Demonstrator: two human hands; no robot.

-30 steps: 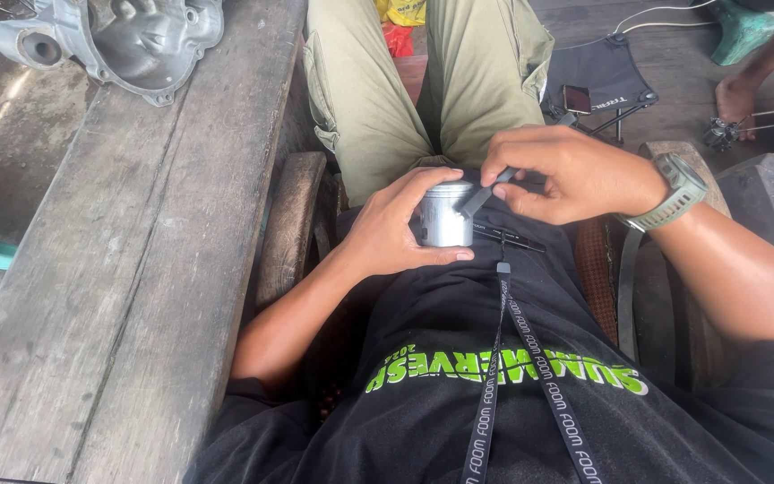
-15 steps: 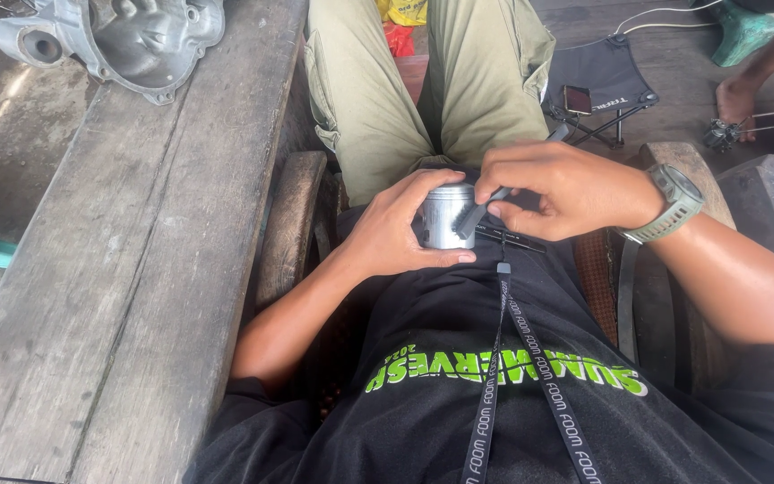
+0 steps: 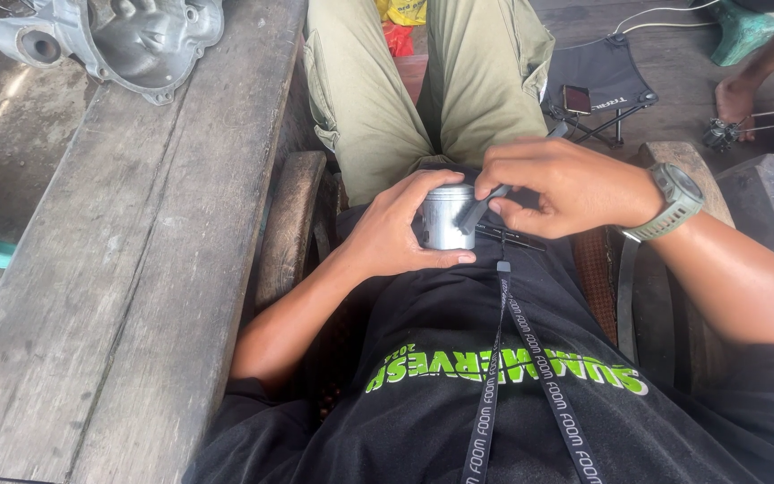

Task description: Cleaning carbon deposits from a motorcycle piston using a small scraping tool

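The left hand (image 3: 396, 229) is cupped around one short silver metal cylinder (image 3: 445, 218), a piston by its shape, holding it in the lap against the black shirt with thumb below and fingers curled behind. The right hand (image 3: 559, 184) is closed narrowly around one thin dark tool (image 3: 481, 208), whose tip rests on the cylinder's upper side; a grey-green watch (image 3: 674, 199) sits on that wrist. The two hands touch at the cylinder, with no gap between them.

One black lanyard strap (image 3: 505, 358) runs down the shirt from just below the hands. Left of the left forearm lies one long weathered wooden bench (image 3: 127, 296), its near edge just beside the arm and most of its top bare. At its far end sits one grey cast-metal engine cover (image 3: 127, 40), partly overhanging the edge. Beyond the knees stands one small black folding stool (image 3: 597, 85) with a phone on it. At the upper right, well apart, another person's hand (image 3: 735, 94) reaches toward a small metal part on the floor.
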